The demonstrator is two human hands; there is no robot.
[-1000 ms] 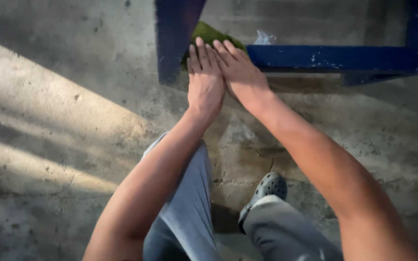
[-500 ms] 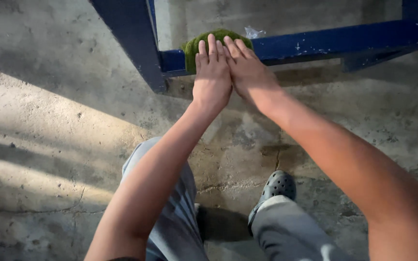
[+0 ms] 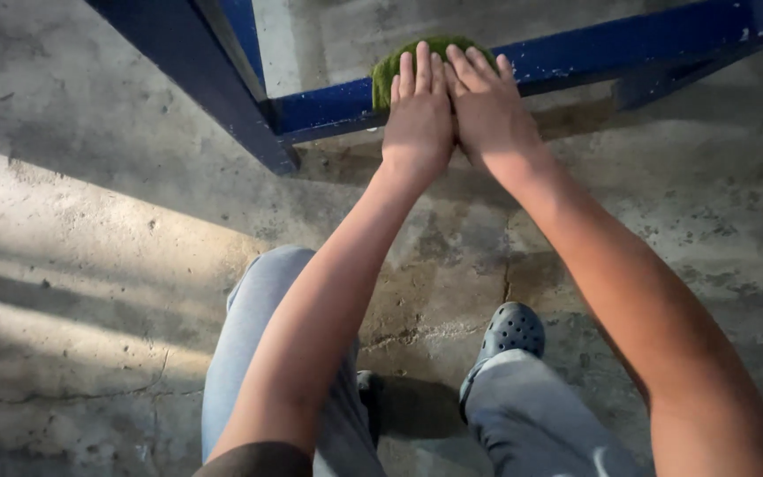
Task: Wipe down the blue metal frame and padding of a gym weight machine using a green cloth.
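Both hands flat, fingers together: left hand (image 3: 419,119) and right hand (image 3: 487,110) are lying side by side, touching, palms pressing down on a green cloth (image 3: 389,72) (mostly hidden under my fingers). It's sitting on the blue metal bar (image 3: 629,44) beneath my palms. Grey clog (image 3: 512,331) is standing on concrete floor (image 3: 90,265) below my right forearm.

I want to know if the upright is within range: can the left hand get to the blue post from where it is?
Probably yes: the left hand presses the green pad on the blue rail, and bare rail leads to the blue post.
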